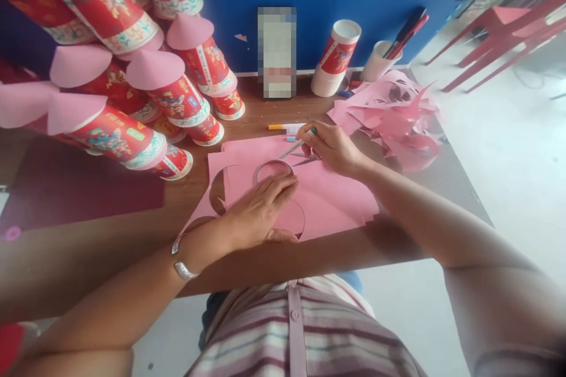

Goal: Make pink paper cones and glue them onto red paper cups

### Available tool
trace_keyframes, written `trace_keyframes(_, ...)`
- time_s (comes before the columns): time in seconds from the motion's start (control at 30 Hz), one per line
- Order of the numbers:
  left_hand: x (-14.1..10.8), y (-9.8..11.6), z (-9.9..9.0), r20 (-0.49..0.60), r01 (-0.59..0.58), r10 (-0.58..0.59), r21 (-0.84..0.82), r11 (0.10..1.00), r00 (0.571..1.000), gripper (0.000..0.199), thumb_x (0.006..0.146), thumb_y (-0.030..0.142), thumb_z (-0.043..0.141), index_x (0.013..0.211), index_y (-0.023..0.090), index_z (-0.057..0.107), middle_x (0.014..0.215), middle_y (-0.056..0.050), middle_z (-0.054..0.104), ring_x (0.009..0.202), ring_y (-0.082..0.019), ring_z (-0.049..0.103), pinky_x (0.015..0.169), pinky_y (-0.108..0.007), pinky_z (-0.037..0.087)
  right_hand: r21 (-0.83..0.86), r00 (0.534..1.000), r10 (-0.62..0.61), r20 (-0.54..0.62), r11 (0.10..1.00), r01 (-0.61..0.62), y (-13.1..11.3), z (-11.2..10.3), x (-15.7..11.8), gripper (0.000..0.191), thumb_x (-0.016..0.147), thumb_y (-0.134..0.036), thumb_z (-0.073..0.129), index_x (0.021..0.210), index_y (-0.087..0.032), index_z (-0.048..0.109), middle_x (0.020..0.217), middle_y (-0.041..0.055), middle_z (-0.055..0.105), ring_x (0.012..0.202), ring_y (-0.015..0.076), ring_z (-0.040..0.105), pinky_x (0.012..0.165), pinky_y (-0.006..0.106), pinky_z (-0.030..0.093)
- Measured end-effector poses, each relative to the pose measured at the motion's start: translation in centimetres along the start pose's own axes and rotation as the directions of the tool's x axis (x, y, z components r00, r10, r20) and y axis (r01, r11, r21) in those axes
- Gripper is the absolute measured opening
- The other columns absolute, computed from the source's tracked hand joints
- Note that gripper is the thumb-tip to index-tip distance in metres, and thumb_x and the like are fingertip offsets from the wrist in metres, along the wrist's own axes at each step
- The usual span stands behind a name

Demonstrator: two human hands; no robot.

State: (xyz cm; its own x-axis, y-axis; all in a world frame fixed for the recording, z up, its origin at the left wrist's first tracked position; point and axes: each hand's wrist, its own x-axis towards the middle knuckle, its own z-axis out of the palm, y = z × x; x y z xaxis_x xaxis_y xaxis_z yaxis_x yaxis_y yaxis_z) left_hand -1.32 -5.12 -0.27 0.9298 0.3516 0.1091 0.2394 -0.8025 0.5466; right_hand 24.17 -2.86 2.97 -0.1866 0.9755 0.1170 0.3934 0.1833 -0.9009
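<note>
My left hand [259,212] lies flat on a stack of pink paper [338,197], fingers stretched out and fingertips over the near edge of a thin round ring [256,172]. Part of the ring is hidden beneath that hand. My right hand [331,147] is closed on a slim pen [290,149], its tip close to the ring's far edge. Grey pointed blades, apparently scissors [305,161], show on the paper just below the right fingers. A curved line runs across the paper beside my left thumb. At the left, a cut sheet [201,206] has a rounded opening.
Red patterned tubes [126,135], several with pink paper cones [154,68], crowd the left. Behind stand a blurred-out upright object [276,53], a red-and-white tube [336,59] and a pen cup [379,62]. Pink scraps [393,118] pile at right, a marker [283,128] behind the paper.
</note>
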Motion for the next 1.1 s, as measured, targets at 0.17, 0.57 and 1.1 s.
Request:
trace_keyframes(0.17,-0.1,0.0,-0.3,0.015,0.004,-0.004,0.001,1.000,1.000,0.104,0.087,0.069,0.069,0.166,0.017,0.026,0.160,-0.028,0.042,0.154,-0.046,0.040,0.123,-0.069,0.042,-0.042,0.998,0.016,-0.059,0.999,-0.019,-0.1,-0.3,-1.6,0.043,0.105,-0.060,0.050,0.092,-0.020,0.060,0.071,-0.0003,0.065,0.064,0.0127,0.058,0.065,0.028,0.045)
trace_keyframes(0.57,-0.2,0.1,-0.7,0.023,-0.028,0.027,0.064,0.998,0.999,0.107,0.088,0.063,0.072,0.166,0.019,0.014,0.162,-0.029,0.038,0.157,-0.045,0.036,0.122,-0.069,0.043,-0.193,0.987,-0.075,-0.142,0.980,0.047,0.0,0.0,-6.3,0.022,0.108,-0.033,0.045,0.097,-0.020,0.060,0.073,-0.0004,0.067,0.063,0.0128,0.058,0.067,0.027,0.045)
trace_keyframes(1.1,-0.1,0.5,-1.4,0.099,0.031,-0.033,0.020,0.999,0.995,0.106,0.091,0.060,0.070,0.167,0.020,0.008,0.165,-0.031,0.030,0.161,-0.046,0.025,0.123,-0.071,0.037,-0.553,0.906,-0.422,-0.041,0.764,0.331,0.5,1.5,-9.6,0.019,0.110,-0.026,0.044,0.115,-0.017,0.060,0.099,0.0121,0.075,0.083,0.0222,0.071,0.069,0.032,0.053)
